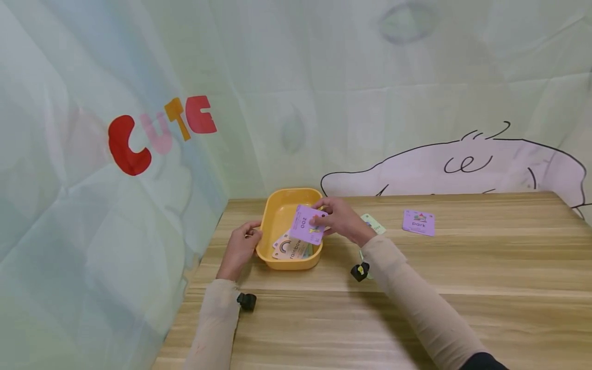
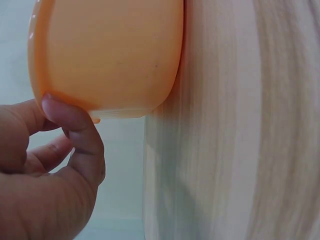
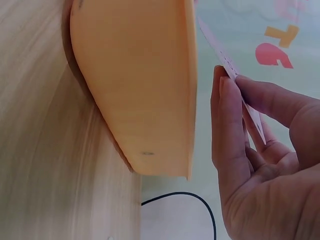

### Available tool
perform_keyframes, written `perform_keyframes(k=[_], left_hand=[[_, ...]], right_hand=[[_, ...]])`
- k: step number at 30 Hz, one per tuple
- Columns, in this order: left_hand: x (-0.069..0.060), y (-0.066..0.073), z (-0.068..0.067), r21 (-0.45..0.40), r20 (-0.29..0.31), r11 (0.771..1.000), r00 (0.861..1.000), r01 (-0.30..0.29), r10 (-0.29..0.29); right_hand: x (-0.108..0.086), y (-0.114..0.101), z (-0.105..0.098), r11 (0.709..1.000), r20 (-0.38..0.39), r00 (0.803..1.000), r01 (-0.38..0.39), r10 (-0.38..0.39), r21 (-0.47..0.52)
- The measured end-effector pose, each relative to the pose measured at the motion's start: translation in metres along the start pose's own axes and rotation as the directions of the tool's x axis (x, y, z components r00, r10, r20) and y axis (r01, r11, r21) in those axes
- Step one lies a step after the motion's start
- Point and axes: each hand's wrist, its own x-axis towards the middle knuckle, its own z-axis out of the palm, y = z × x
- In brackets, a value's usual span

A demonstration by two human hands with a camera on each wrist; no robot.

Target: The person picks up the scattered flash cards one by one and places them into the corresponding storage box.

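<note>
A purple card printed "zoo" (image 1: pixel 302 226) is pinched between the thumb and fingers of my right hand (image 1: pixel 341 218), above the right side of a yellow plastic tray (image 1: pixel 290 264). In the right wrist view the card (image 3: pixel 225 57) is seen nearly edge-on, apart from the tray's rim. My left hand (image 1: pixel 239 246) holds the tray's left rim; the left wrist view shows the thumb (image 2: pixel 70 112) against the tray's outer wall. Inside the tray lies a "rainbow" card (image 1: pixel 289 249) on top of other cards, partly covered by the purple one.
A purple "park" card (image 1: pixel 419 222) lies on the wooden table (image 1: pixel 485 267) to the right. Behind my right wrist a pale green card (image 1: pixel 373 224) is partly hidden. Printed cloth hangs (image 1: pixel 287 103) along the table's back and left.
</note>
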Motion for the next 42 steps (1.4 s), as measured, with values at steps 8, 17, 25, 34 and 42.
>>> perform_keyframes(k=[8,17,25,34,42], left_hand=[[-0.001,0.000,0.001,0.007,0.000,1.000,1.000,-0.003,0.003],[-0.001,0.002,0.001,0.013,-0.005,1.000,1.000,0.006,-0.005],[-0.001,0.000,0.001,0.008,-0.002,1.000,1.000,0.000,0.000],[0.001,0.000,0.001,0.000,0.000,1.000,1.000,-0.009,0.009],[0.001,-0.002,0.000,-0.002,0.012,1.000,1.000,-0.016,0.016]], right_hand=[[0.004,0.002,0.008,1.000,0.003,1.000,-0.002,0.002,0.027],[0.006,0.003,0.014,0.999,-0.006,1.000,-0.029,0.029,0.016],[0.010,0.002,0.021,1.000,0.007,1.000,0.004,-0.004,-0.012],[0.014,0.003,0.024,1.000,-0.005,1.000,-0.002,0.001,-0.015],[0.015,0.006,0.025,0.995,-0.018,0.999,-0.053,0.051,-0.084]])
